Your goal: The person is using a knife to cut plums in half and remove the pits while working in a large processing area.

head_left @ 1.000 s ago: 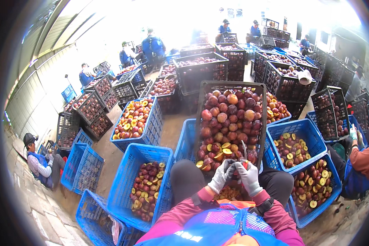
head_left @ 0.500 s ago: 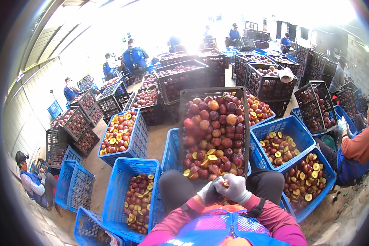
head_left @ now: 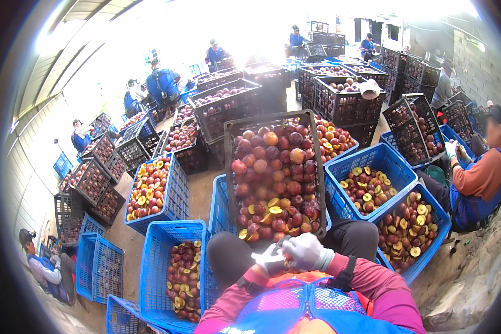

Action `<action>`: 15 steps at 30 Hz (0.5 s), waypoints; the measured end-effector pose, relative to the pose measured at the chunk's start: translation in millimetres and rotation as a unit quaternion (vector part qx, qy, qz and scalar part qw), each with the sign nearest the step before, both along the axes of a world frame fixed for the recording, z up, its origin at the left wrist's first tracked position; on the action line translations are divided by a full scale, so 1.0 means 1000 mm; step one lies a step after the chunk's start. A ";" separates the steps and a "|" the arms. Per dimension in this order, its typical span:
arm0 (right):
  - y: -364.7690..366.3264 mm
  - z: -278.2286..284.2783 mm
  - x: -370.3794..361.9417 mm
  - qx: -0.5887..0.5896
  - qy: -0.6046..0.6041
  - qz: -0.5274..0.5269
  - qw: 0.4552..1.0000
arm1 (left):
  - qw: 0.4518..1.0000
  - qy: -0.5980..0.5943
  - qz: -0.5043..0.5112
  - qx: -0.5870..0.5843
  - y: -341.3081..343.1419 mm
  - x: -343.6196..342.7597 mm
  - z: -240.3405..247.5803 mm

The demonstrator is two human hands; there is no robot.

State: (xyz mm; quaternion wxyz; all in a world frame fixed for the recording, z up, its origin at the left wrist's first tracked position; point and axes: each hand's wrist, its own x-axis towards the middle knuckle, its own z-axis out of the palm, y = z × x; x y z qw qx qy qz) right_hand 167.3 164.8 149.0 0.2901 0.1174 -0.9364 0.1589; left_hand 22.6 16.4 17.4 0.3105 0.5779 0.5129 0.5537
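Both hands are gloved and meet above my lap, at the near edge of a black crate (head_left: 321, 183) tilted toward me. That crate holds whole plums (head_left: 273, 167), with several cut plum halves (head_left: 274, 210) showing yellow flesh at its near end. My right hand (head_left: 307, 251) is closed, its fingers bent round a plum (head_left: 286, 256) of which only a small reddish part shows. Close against it, my left hand (head_left: 269, 260) is also closed; glare and the glove hide what is in its fingers.
Blue crates of cut plums stand at my left (head_left: 150, 261) and right (head_left: 367, 214). A further blue crate (head_left: 178, 189) sits ahead left. Stacked black crates (head_left: 348, 111) fill the middle distance. A co-worker (head_left: 479, 172) sits at the right, another (head_left: 44, 267) at the far left.
The view has swung slightly, so most of the scene sits further left. My left hand has turned, its pale glove back now showing instead of the dark part. Both hands stay together.
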 end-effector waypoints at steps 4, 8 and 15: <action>-0.012 0.024 -0.002 -0.077 0.021 -0.036 0.996 | 0.930 -0.363 0.023 -0.056 0.006 0.005 0.029; 0.000 0.041 -0.015 -0.331 0.016 -0.072 0.941 | 0.947 -0.308 0.082 -0.041 0.015 -0.002 0.074; 0.036 -0.007 -0.016 -0.671 -0.050 -0.161 0.722 | 0.977 -0.155 0.146 0.016 0.013 0.008 0.052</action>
